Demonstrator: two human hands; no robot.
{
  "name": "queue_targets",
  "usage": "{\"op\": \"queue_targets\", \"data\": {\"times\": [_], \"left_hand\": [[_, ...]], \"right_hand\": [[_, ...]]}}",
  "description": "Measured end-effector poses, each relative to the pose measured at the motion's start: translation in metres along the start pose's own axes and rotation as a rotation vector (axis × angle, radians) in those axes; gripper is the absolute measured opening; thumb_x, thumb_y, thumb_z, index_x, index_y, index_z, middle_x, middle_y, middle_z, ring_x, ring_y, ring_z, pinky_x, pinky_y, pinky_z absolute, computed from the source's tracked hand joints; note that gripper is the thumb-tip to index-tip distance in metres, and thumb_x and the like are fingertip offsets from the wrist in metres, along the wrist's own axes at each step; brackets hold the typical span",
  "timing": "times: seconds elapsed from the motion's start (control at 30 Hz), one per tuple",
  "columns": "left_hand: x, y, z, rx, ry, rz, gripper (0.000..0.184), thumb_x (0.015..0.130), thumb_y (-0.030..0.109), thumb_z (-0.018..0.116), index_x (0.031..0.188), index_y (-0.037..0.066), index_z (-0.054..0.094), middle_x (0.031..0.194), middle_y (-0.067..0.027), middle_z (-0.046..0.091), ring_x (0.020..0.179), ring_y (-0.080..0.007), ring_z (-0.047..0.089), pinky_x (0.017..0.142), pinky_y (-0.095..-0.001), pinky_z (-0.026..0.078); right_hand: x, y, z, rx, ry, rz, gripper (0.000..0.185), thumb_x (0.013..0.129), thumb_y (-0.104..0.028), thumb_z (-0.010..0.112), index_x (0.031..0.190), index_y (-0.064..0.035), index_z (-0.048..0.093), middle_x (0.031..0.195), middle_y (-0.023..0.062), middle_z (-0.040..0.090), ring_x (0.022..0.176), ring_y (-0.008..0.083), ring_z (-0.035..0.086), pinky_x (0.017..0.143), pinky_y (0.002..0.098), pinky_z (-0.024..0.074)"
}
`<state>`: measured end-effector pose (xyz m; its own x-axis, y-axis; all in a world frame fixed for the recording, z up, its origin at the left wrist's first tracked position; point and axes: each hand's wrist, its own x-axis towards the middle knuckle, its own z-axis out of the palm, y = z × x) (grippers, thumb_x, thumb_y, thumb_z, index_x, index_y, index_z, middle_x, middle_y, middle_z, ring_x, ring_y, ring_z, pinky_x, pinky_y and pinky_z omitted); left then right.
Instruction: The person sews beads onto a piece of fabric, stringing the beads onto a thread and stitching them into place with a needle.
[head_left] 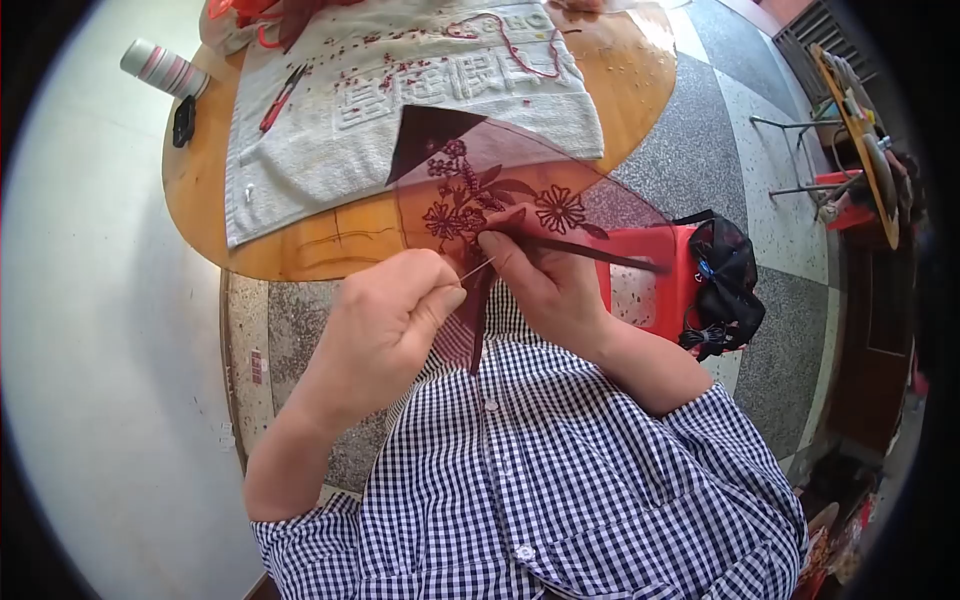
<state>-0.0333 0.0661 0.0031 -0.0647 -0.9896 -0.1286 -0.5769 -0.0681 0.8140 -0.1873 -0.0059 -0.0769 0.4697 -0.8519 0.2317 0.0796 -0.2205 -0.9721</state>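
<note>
A sheer dark-red fabric piece (610, 205) with embroidered, beaded flowers (560, 209) hangs over the table's front edge, close to my body. My right hand (560, 290) grips it, thumb pressed against a narrow dark strip (590, 252). Just to the left, my left hand (395, 325) is closed in a pinch on a thin needle (477, 269), which points up toward the right thumb. The needle's tip is too small to make out where it meets the fabric.
On the wooden table (640, 85) lies a white towel (300, 180) with scattered red beads, red-handled snips (283, 98) and red cord (515, 50). A striped bottle (160, 68) and black object (184, 121) sit left. A red stool (675, 290) holds a black bag (725, 280).
</note>
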Motion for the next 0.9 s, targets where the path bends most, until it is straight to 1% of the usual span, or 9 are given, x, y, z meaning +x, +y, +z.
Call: {"op": "queue_targets", "data": {"times": [0.03,0.17,0.2,0.33,0.53,0.67,0.77,0.83,0.9], "left_hand": [[0.0,0.0,0.0,-0.001,-0.008,0.007,0.006,0.083,0.002,0.053,0.081,0.001,0.058,0.089,-0.0123,0.064,0.059,-0.0104,0.047,0.057,-0.0228,0.04],[-0.013,-0.002,-0.008,-0.691,0.043,-0.153,0.008,0.084,0.005,0.053,0.077,0.003,0.056,0.077,-0.0105,0.063,0.062,-0.0145,0.047,0.061,-0.0255,0.042],[-0.017,-0.005,-0.008,-0.687,0.042,-0.153,0.008,0.084,0.005,0.053,0.077,0.003,0.056,0.077,-0.0105,0.063,0.062,-0.0145,0.047,0.061,-0.0255,0.042],[-0.031,-0.031,0.003,-0.946,0.223,0.257,0.013,0.086,0.012,0.055,0.075,0.005,0.055,0.073,-0.0098,0.063,0.063,-0.0194,0.051,0.066,-0.0312,0.044],[-0.051,-0.026,0.014,-0.78,0.385,0.435,0.02,0.088,0.02,0.055,0.075,0.007,0.053,0.07,-0.0101,0.063,0.068,-0.0252,0.056,0.073,-0.0381,0.046],[-0.054,-0.022,0.013,-0.635,0.448,0.624,0.02,0.09,0.023,0.054,0.079,0.006,0.053,0.073,-0.0127,0.064,0.076,-0.0291,0.06,0.075,-0.0397,0.047],[-0.054,-0.029,-0.002,-0.734,0.475,0.626,0.017,0.09,0.021,0.053,0.084,0.006,0.053,0.084,-0.0171,0.064,0.081,-0.0305,0.061,0.069,-0.0388,0.05],[-0.06,-0.034,-0.017,-0.802,0.552,0.378,0.018,0.091,0.022,0.052,0.089,0.004,0.052,0.097,-0.0194,0.061,0.082,-0.0303,0.061,0.061,-0.0346,0.051],[-0.074,-0.043,-0.031,-0.933,0.561,0.369,0.021,0.093,0.024,0.05,0.093,0.003,0.051,0.098,-0.019,0.058,0.071,-0.0269,0.058,0.055,-0.0304,0.051]], "right_hand": [[0.0,0.001,-0.002,-0.005,0.009,0.001,0.013,0.09,-0.011,0.055,0.095,-0.0004,0.061,0.066,0.0021,0.058,0.049,0.0072,0.046,0.043,0.0176,0.0335],[0.003,0.007,-0.007,0.078,0.042,0.102,0.013,0.09,-0.01,0.054,0.094,-0.0005,0.061,0.061,0.0035,0.058,0.045,0.0085,0.047,0.04,0.0181,0.0349],[0.006,0.007,-0.008,0.08,0.044,0.101,0.013,0.09,-0.01,0.054,0.094,-0.0005,0.061,0.061,0.0035,0.058,0.045,0.0085,0.047,0.04,0.0181,0.0349],[0.017,0.001,-0.014,0.62,0.093,0.635,0.012,0.09,-0.011,0.054,0.092,-0.001,0.06,0.061,0.0049,0.059,0.045,0.0091,0.05,0.04,0.0175,0.0378],[0.022,-0.001,-0.002,0.713,0.243,0.527,0.019,0.089,-0.013,0.052,0.077,-0.0006,0.061,0.058,0.0056,0.057,0.039,0.0086,0.045,0.036,0.0168,0.0322],[0.017,-0.005,0.0,0.392,0.22,0.458,0.016,0.088,-0.014,0.057,0.085,0.0009,0.061,0.063,0.0077,0.061,0.045,0.0098,0.052,0.04,0.0162,0.0395],[0.017,-0.004,-0.004,0.403,0.155,0.455,0.018,0.087,-0.014,0.057,0.08,0.0015,0.061,0.06,0.0071,0.059,0.043,0.0101,0.05,0.039,0.0166,0.0366],[0.017,-0.003,-0.01,0.413,0.092,0.458,0.021,0.087,-0.015,0.056,0.075,0.0021,0.061,0.056,0.0066,0.057,0.041,0.0103,0.048,0.037,0.0169,0.0336],[0.017,-0.004,-0.017,0.422,0.072,0.481,0.021,0.086,-0.015,0.056,0.075,0.0019,0.061,0.056,0.0064,0.056,0.041,0.0103,0.047,0.037,0.0171,0.0336]]}}
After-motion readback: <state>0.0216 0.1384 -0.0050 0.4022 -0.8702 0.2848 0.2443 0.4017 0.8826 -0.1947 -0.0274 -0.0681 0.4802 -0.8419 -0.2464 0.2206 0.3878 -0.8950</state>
